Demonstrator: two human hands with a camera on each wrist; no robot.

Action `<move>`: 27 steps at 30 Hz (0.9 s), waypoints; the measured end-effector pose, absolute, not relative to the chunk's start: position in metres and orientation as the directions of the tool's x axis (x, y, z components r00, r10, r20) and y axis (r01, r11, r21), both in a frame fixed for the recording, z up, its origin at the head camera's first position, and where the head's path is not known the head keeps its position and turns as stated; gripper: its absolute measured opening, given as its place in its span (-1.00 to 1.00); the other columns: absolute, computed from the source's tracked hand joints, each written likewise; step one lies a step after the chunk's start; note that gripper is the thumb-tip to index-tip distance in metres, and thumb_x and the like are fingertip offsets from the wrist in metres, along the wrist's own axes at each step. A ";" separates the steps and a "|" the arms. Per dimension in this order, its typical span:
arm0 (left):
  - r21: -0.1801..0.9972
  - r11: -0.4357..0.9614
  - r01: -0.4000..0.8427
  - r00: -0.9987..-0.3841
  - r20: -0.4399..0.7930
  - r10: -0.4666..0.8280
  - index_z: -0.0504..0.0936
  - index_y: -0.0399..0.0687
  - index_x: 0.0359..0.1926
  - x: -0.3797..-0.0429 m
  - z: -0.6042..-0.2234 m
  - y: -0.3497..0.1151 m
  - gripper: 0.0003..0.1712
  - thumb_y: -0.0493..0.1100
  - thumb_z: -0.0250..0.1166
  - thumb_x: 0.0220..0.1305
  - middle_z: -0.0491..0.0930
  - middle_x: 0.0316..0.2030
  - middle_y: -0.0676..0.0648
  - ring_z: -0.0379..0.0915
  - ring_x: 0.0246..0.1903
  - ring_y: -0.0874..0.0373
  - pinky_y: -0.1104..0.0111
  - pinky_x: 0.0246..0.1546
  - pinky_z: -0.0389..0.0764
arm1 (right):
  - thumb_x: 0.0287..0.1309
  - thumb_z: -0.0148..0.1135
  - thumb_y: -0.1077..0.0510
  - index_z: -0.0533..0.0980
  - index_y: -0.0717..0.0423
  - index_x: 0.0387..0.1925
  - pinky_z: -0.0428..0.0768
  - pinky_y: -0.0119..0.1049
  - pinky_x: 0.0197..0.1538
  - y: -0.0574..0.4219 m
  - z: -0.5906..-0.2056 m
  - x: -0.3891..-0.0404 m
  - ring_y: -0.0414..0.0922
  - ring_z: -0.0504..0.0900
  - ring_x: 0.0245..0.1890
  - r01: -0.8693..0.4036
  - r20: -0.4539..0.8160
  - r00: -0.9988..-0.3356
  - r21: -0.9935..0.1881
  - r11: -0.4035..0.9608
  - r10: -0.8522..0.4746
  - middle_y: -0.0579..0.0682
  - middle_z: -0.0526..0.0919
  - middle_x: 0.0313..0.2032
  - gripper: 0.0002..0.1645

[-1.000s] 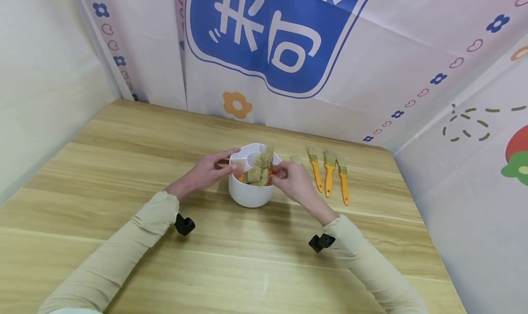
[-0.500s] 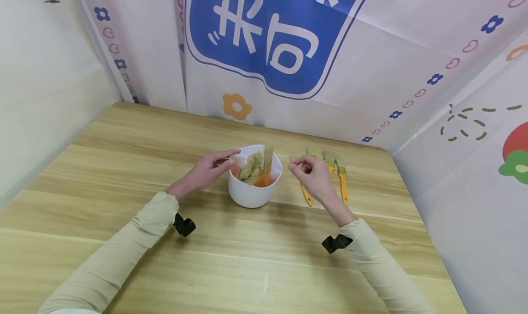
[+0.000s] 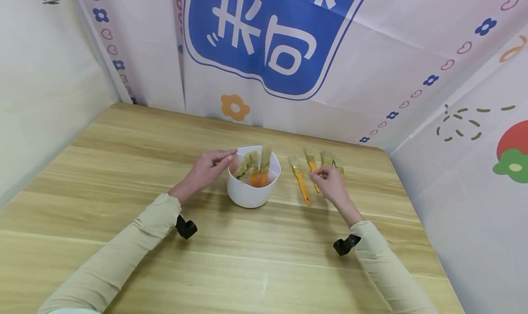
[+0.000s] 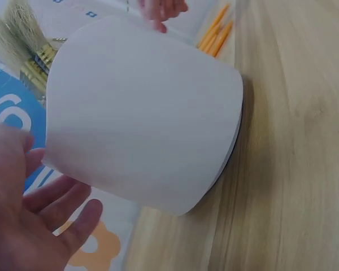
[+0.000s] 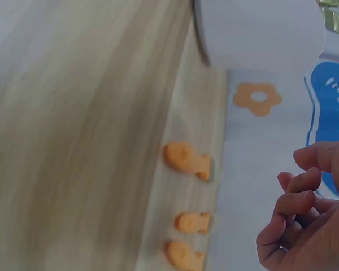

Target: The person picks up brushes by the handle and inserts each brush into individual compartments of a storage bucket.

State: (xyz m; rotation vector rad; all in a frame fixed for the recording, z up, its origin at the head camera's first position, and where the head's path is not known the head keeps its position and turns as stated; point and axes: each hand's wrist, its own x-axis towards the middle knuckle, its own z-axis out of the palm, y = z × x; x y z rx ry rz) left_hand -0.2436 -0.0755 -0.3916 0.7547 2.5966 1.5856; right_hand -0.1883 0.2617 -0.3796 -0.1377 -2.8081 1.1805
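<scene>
A white round container (image 3: 250, 195) stands on the table with several paintbrushes (image 3: 265, 162) upright inside it, bristles up. My left hand (image 3: 207, 169) holds its rim at the left side, thumb and fingers at the edge; in the left wrist view the other fingers (image 4: 68, 206) lie by the outer wall. To the right, my right hand (image 3: 332, 185) hovers above a row of orange-handled paintbrushes, hiding parts of some. The leftmost paintbrush (image 3: 299, 180) lies fully in sight. Loosely bent and holding nothing, the right fingers (image 5: 285, 217) show in the right wrist view.
The wooden table (image 3: 231, 259) meets printed wall sheets at the back and both sides. A blue sign panel (image 3: 268, 39) is on the back sheet. Each wrist wears a black camera mount (image 3: 186, 228).
My right hand let go of a paintbrush in the container and moved right, over the brushes on the table. The left hand stays at the rim.
</scene>
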 end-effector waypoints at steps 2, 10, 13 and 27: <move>0.853 0.364 0.374 -0.878 0.201 0.434 0.42 -0.04 0.25 -0.244 -0.391 -0.076 -0.53 -0.05 0.08 0.36 0.43 0.22 -0.22 0.48 0.10 -0.11 0.12 -0.01 0.58 | 0.17 0.17 0.10 0.57 0.30 -0.29 0.26 -0.40 -0.68 0.268 -0.384 -0.188 -0.27 0.24 -0.80 0.081 0.030 -0.989 -0.709 0.700 0.145 -0.18 0.33 -0.78 -0.71; 0.872 0.331 0.359 -0.839 0.146 0.525 0.22 -0.03 0.38 -0.245 -0.392 -0.077 -0.39 -0.16 0.11 0.32 0.21 0.35 -0.26 0.33 0.23 -0.19 0.09 0.13 0.50 | 0.17 0.17 0.07 0.57 0.27 -0.29 0.32 -0.39 -0.64 0.285 -0.394 -0.186 -0.24 0.30 -0.71 0.129 0.024 -0.981 -0.667 0.734 0.193 -0.10 0.43 -0.69 -0.70; 0.868 0.316 0.383 -0.825 0.168 0.540 0.21 -0.06 0.38 -0.247 -0.394 -0.077 -0.42 -0.18 0.06 0.36 0.20 0.36 -0.25 0.31 0.25 -0.19 0.07 0.14 0.49 | 0.17 0.17 0.07 0.57 0.26 -0.33 0.33 -0.38 -0.62 0.289 -0.395 -0.185 -0.22 0.31 -0.69 0.143 0.025 -0.977 -0.661 0.736 0.212 -0.09 0.44 -0.67 -0.71; 0.855 0.318 0.411 -0.830 0.206 0.518 0.21 -0.10 0.38 -0.248 -0.396 -0.075 -0.46 -0.23 -0.05 0.39 0.25 0.32 -0.31 0.32 0.22 -0.22 -0.01 0.16 0.45 | 0.17 0.16 0.07 0.60 0.31 -0.26 0.39 -0.40 -0.53 0.305 -0.401 -0.185 -0.22 0.40 -0.61 0.182 0.015 -0.969 -0.633 0.753 0.247 0.12 0.63 -0.47 -0.66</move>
